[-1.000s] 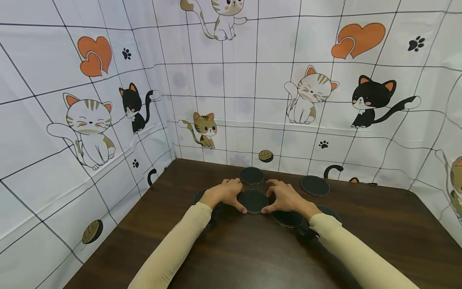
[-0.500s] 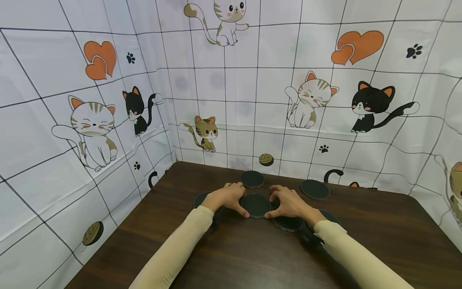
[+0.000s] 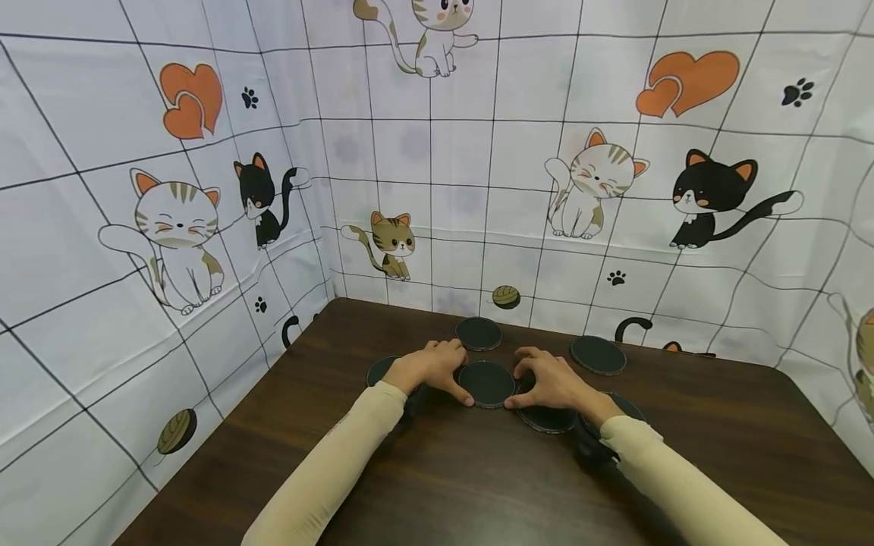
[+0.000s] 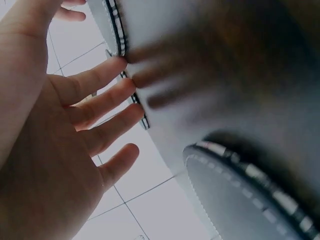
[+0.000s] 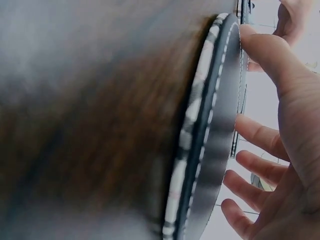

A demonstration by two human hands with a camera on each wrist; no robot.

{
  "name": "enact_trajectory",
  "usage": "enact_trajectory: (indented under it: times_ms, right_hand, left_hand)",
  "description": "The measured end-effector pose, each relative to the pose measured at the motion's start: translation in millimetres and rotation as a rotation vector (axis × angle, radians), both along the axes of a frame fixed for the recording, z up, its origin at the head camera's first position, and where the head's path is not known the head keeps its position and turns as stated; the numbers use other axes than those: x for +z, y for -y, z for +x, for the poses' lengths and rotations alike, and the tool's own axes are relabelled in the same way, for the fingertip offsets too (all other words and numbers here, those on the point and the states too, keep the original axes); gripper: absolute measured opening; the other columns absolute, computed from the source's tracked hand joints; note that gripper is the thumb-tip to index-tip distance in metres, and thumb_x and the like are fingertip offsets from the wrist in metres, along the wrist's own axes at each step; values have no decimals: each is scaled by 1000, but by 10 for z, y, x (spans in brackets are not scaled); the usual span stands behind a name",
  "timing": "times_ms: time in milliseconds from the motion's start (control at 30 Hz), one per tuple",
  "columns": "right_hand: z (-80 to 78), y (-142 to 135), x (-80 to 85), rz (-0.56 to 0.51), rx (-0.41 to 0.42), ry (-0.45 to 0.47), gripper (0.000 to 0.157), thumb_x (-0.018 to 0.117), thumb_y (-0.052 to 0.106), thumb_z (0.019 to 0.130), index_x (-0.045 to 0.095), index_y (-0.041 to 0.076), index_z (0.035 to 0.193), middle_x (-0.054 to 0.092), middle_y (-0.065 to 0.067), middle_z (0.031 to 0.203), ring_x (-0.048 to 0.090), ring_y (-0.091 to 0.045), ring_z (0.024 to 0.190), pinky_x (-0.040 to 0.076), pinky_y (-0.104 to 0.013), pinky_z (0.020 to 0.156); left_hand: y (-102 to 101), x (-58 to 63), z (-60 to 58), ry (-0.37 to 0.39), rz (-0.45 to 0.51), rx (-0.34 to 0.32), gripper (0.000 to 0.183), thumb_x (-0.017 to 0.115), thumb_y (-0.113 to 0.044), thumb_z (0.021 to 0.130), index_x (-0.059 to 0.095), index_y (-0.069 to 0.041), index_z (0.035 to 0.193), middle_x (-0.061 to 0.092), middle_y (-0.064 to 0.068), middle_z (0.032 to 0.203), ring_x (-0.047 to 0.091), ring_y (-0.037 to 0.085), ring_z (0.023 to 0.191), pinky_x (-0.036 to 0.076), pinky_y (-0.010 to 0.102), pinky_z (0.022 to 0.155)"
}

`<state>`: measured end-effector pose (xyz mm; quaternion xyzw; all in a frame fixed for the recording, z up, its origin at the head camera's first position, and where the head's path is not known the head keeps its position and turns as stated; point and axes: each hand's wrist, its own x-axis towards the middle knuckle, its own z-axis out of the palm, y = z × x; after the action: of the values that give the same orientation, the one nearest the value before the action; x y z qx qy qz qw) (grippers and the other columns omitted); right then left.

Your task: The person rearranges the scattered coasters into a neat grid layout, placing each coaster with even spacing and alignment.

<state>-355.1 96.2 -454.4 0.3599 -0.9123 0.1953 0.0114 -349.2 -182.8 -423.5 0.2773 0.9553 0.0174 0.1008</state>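
A round dark coaster lies flat on the brown table between the two hands. My left hand is beside its left edge, thumb tip right at the rim; in the left wrist view its fingers are spread and loosely straight. My right hand stands at the coaster's right edge with the thumb at the rim and fingers loosely bent. Beneath that hand is another coaster; in the right wrist view a coaster shows pale stitching and a patterned edge below the fingers.
More dark coasters lie around: one behind the middle, one at back right, one by the left wrist and one partly hidden under the right forearm. A white cat-print sheet rises behind the brown table.
The middle coaster and both hands have shifted slightly to the right over the last second. The other coasters keep their places; the head view has tilted a little.
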Motion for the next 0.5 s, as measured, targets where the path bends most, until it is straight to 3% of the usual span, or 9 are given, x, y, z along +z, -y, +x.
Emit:
enact_trajectory:
  times_ms: [267, 367, 500]
  right_hand:
    - [-70, 17, 28, 6, -23, -7, 45, 77, 63, 82, 74, 21, 99, 50, -19, 145, 49, -44, 127, 32, -70, 98]
    - [-129, 33, 44, -3, -39, 6, 45, 74, 62, 86, 75, 20, 101, 50, -18, 145, 49, -43, 128, 32, -70, 98]
    - [-248, 60, 106, 4, -60, -20, 42, 69, 55, 93, 75, 15, 107, 52, -21, 143, 52, -43, 125, 36, -68, 96]
  left_hand:
    - [65, 50, -142, 33, 51, 35, 68, 68, -68, 87, 64, -15, 131, 55, 2, 127, 51, 21, 119, 37, 47, 106]
    - [85, 44, -218, 24, 76, 52, 60, 67, -63, 91, 66, -15, 126, 56, 2, 122, 53, 22, 114, 39, 47, 103]
    - [106, 18, -341, -40, 92, 127, 47, 69, -56, 93, 69, -16, 116, 55, 0, 111, 56, 21, 103, 41, 46, 98]
